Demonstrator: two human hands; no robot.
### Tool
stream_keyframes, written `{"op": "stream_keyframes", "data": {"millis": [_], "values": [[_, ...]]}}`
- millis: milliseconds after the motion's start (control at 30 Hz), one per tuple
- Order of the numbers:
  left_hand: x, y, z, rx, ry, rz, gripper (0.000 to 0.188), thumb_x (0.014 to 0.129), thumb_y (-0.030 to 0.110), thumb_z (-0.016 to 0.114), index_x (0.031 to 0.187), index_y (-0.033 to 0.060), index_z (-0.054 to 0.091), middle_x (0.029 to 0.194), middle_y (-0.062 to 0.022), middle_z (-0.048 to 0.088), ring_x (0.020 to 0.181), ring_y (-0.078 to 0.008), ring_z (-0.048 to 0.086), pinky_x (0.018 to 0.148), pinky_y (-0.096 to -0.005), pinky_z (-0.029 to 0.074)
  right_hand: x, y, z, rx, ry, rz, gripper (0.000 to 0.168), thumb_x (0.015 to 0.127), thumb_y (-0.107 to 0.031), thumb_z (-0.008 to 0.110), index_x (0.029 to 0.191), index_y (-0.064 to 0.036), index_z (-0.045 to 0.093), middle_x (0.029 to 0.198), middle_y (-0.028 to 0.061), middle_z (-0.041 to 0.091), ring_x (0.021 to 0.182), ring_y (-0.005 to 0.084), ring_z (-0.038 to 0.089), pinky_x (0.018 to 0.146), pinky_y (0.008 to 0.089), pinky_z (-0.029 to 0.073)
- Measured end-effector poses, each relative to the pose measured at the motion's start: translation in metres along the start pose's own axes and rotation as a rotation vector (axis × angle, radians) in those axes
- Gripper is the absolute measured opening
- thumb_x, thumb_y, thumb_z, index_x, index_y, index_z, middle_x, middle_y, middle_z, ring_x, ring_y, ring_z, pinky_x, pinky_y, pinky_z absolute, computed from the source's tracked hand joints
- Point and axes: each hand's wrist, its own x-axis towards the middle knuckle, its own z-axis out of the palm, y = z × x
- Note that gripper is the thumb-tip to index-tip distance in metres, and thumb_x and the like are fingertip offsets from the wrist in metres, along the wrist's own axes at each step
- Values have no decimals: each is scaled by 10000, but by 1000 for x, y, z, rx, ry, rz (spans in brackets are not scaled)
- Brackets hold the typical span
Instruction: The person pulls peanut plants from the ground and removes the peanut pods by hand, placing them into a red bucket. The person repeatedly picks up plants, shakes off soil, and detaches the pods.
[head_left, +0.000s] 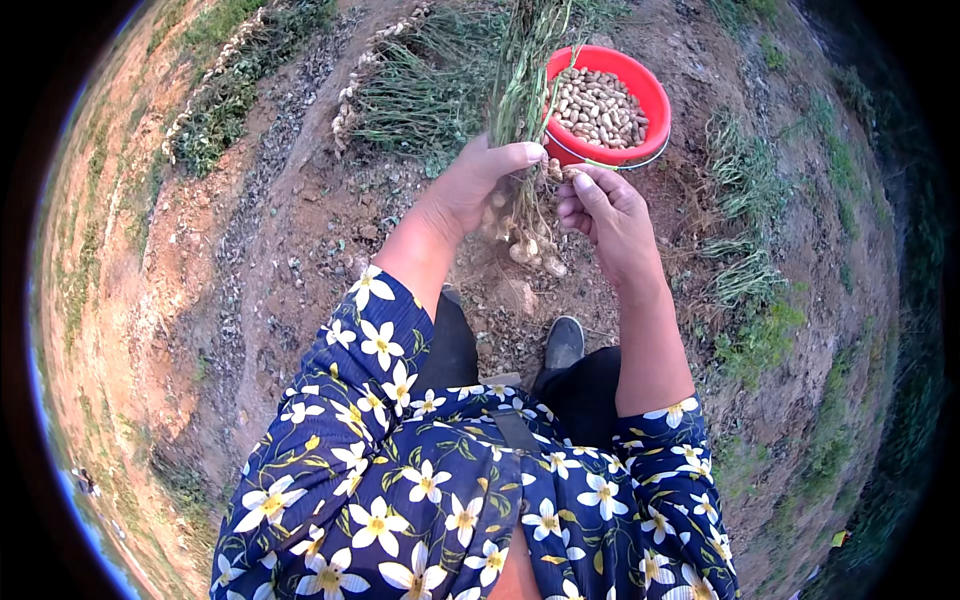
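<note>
My left hand (487, 176) grips a bunch of pulled peanut plants (521, 82) by the lower stems, with the green tops pointing away from me. Below that grip hangs a cluster of peanut pods (529, 244) on thin roots. My right hand (611, 217) pinches a peanut pod (571, 174) between thumb and fingertips, right beside the bunch. Just beyond both hands stands a red plastic bucket (652, 90) with a wire handle. Many loose peanuts (598, 109) lie inside it. The stems overlap the bucket's left rim.
Left of the bucket, a row of peanut plants (420, 97) lies on the soil, pods to the left. Another such row (225, 97) lies farther left. Stripped stems (750, 195) are strewn on the right. A dark shoe (564, 343) rests on the bare soil (300, 247).
</note>
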Motion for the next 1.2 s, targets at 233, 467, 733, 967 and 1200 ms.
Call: {"op": "stream_keyframes", "data": {"millis": [233,467,733,967,1200], "values": [[4,-5,-11,-8,-56,-37,390,807,202,692,1118,0,571,962,-75,632,847,-161,637,746,-309,567,1,2,11,-24,-60,-48,481,883,-151,675,1310,-9,505,1152,107,579,928,117,585,768,262,517],[8,-11,-19,29,-87,-72,370,817,201,689,1112,4,581,954,-71,642,860,-165,644,771,-321,563,4,5,9,-110,-40,-56,373,886,-126,667,1231,-23,570,1018,50,636,777,88,589,642,233,487],[8,-7,-10,-16,50,-5,315,820,229,700,1048,31,611,916,-44,650,800,-132,640,717,-295,548,0,-1,14,-114,5,-84,171,885,-105,666,1026,-13,636,767,21,619,655,63,582,562,209,479],[19,-20,-8,610,371,279,348,770,163,733,1054,18,595,889,-71,664,781,-139,635,712,-292,517,-5,5,24,-931,277,-741,197,809,-54,708,998,-36,655,836,72,629,696,170,623,583,297,510],[12,-13,9,955,531,402,526,686,212,771,1123,8,563,919,-124,686,794,-206,669,757,-333,532,-26,-5,51,-918,161,-907,253,751,11,729,982,-73,669,811,76,594,705,211,630,583,313,520]]}}
